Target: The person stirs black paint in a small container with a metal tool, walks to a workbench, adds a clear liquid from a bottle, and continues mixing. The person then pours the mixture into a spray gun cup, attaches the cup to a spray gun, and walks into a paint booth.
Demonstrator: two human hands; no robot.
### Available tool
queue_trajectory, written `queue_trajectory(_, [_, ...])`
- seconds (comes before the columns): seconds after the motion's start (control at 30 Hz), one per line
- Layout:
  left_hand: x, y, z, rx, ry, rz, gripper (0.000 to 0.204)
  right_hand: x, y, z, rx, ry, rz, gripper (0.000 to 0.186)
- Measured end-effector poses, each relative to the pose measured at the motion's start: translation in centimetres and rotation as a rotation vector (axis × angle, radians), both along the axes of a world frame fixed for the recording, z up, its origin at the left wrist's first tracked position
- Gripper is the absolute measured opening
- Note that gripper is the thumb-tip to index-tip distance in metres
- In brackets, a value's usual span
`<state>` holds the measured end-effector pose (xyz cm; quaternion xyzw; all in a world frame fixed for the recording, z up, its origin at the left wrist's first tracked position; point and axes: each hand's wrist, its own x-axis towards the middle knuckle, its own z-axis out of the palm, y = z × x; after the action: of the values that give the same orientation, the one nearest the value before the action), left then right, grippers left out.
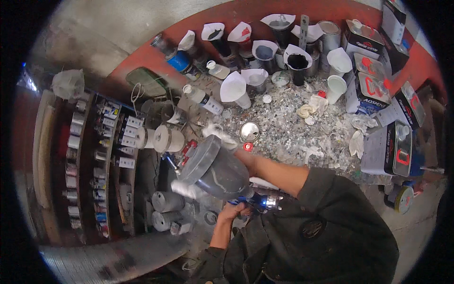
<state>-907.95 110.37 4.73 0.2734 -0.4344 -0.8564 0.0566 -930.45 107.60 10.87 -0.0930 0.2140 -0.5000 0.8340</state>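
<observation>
A spray gun with a large dark grey, see-through paint cup (222,175) is held tilted in front of me, the cup's lid turned to the upper left. My left hand (231,211) is closed around the gun's blue body (257,202), just below the cup. From the right, my right hand (246,160) reaches behind the cup; its fingers are hidden there. Against the cup's far side, next to that hand, is a crumpled white cloth or paper (218,131). More white material (188,190) shows under the lid's edge. A red part (189,149) shows beyond the lid.
Beyond the gun stretches a paint-spattered bench (283,123). Cups with paper strainers (298,61) crowd its back, bottles (203,98) the left. Metal cans (373,90) line the right. An open tin (249,131) lies close by. Shelves of cans (99,165) stand left.
</observation>
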Motion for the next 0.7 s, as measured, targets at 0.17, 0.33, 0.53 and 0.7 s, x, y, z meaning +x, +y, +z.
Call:
queue_trajectory(0.17, [2.2,1.5,0.7,-0.112,0.038,0.243,0.056,3.8,2.1,-1.6,0.012,0.430,0.037,0.049])
queue_trajectory(0.33, [4.8,4.5,2.0,-0.376,-0.401,0.565,0.035,-0.8,8.6,-3.2,-1.471,1.916,-0.668,0.016])
queue_trajectory(0.53, [9.9,9.5,0.7,-0.660,-0.333,1.060,0.034,-15.2,14.0,-11.2,-0.232,1.948,-0.074,0.040])
queue_trajectory(0.7, [17.9,14.1,1.2,-0.821,-0.389,1.393,0.036,-17.3,13.6,-13.6,-0.686,2.710,-0.061,0.097])
